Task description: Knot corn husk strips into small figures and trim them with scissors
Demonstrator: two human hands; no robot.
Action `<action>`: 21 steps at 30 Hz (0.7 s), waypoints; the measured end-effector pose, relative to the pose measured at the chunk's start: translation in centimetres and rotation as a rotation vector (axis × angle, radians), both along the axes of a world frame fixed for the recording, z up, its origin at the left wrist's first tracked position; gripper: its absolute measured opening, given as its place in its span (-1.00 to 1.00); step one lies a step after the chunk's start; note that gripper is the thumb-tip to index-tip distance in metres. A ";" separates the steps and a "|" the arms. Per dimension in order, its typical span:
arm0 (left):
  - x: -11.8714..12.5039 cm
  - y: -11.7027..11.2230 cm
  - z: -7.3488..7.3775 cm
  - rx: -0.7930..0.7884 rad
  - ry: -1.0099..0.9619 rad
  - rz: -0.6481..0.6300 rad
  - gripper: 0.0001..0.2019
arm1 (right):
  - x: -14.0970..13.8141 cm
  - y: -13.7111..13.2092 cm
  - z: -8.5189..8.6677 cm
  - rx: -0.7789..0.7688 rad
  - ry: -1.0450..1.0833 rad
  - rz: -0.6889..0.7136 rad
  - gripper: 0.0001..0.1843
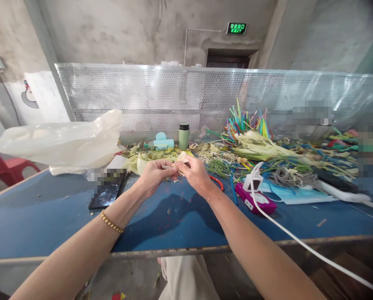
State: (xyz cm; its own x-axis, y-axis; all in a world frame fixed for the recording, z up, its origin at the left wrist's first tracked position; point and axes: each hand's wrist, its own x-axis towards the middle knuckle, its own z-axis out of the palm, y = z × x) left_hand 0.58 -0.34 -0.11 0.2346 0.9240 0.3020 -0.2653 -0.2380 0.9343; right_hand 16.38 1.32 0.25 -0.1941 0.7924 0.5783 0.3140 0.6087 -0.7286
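Note:
Both hands meet over the middle of the table, fingers pinched close together. Between them is a pale yellowish strip of corn husk [182,157], its upper end sticking up above the fingers. My left hand [155,176], a gold bead bracelet on its wrist, pinches the strip's lower part from the left. From the other side, my right hand [195,173] grips it with thumb and fingers, hiding much of it. Just behind the hands lie loose pale green husks [139,161]. A red curved handle [217,182] shows beside my right wrist.
A dark tablet [107,195] and a big plastic bag [64,141] are on the left. Behind stands a green bottle [183,137]. On the right are a husk bundle [261,148], wire coils [289,173] and a purple power strip [258,202] with a white cable [294,237].

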 end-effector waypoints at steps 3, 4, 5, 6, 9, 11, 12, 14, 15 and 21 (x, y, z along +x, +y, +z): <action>0.0 0.1 -0.1 -0.014 0.003 -0.001 -0.74 | 0.0 0.1 -0.1 -0.065 0.062 0.045 -0.68; 0.0 0.1 -0.1 -0.024 -0.001 -0.003 -0.74 | 0.0 0.1 -0.1 -0.091 0.085 0.061 -0.67; 0.0 0.0 0.0 -0.032 -0.005 -0.005 -0.75 | 0.0 0.0 -0.1 -0.114 0.104 0.077 -0.65; 0.0 0.0 0.0 -0.040 -0.008 -0.008 -0.76 | 0.0 0.0 -0.1 -0.128 0.121 0.087 -0.65; 0.0 0.0 0.0 -0.057 -0.015 -0.003 -0.78 | 0.2 -0.1 0.2 -0.110 0.171 0.066 -0.65; 0.0 0.0 0.1 -0.071 -0.034 0.028 -0.80 | 0.4 -0.1 0.4 -0.092 0.194 0.031 -0.66; 0.0 -0.1 0.1 -0.077 -0.047 0.047 -0.81 | 0.5 -0.1 0.5 -0.082 0.187 0.016 -0.67; 0.1 -0.1 0.2 -0.085 -0.074 0.081 -0.81 | 0.7 -0.1 0.7 -0.035 0.126 -0.006 -0.72; 0.1 -0.1 0.3 -0.087 -0.083 0.093 -0.82 | 0.8 -0.1 0.7 0.003 0.083 -0.015 -0.76; 0.2 0.1 0.2 -0.076 -0.067 0.130 -0.82 | 0.7 -0.3 0.6 0.162 -0.031 -0.058 -0.86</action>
